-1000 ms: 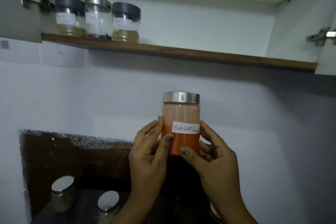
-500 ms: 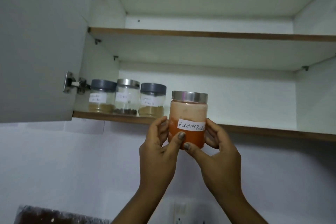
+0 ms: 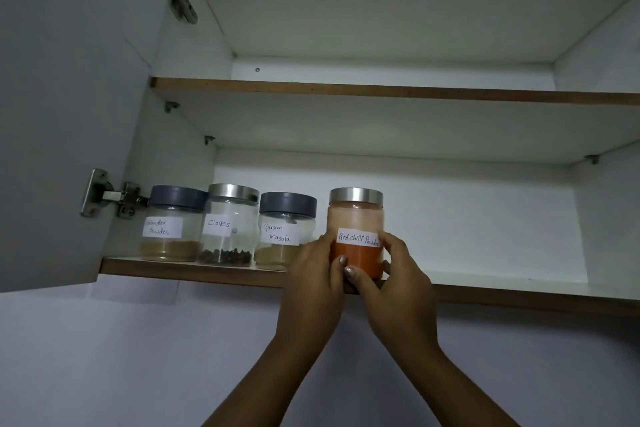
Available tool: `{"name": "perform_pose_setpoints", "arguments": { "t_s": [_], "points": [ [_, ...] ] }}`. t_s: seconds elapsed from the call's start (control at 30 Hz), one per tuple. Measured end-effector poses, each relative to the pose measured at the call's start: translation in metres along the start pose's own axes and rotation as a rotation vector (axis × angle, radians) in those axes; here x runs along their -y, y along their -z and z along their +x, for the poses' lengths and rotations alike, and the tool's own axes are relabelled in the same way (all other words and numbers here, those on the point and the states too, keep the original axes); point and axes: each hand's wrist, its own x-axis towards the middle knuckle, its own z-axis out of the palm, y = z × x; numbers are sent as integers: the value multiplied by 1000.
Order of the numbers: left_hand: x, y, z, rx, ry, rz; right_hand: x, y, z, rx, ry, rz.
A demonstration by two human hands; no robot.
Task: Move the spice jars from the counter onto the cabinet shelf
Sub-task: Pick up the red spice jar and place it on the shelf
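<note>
Just beside chilli jar (image 3: 356, 215): Garam Masala jar (image 3: 284, 220)

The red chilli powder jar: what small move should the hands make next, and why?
Probably push the red chilli powder jar a little deeper onto the shelf. The left hand and right hand both grip its lower part, and its base seems to sit at the shelf's front edge, right of the garam masala jar; fingers hide the exact contact.
</note>
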Motion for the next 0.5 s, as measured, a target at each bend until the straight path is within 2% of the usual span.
{"name": "perform_pose_setpoints", "arguments": {
  "t_s": [0.13, 0.33, 0.5],
  "points": [
    [8, -3, 0, -24, -30, 106, 2, -6, 5, 21, -63, -138],
    [12, -6, -3, -74, 62, 122, 8, -9, 14, 101, -95, -278],
    [15, -7, -5, -83, 105, 126, 8, -11, 14, 98, -78, -327]
  ]
}}
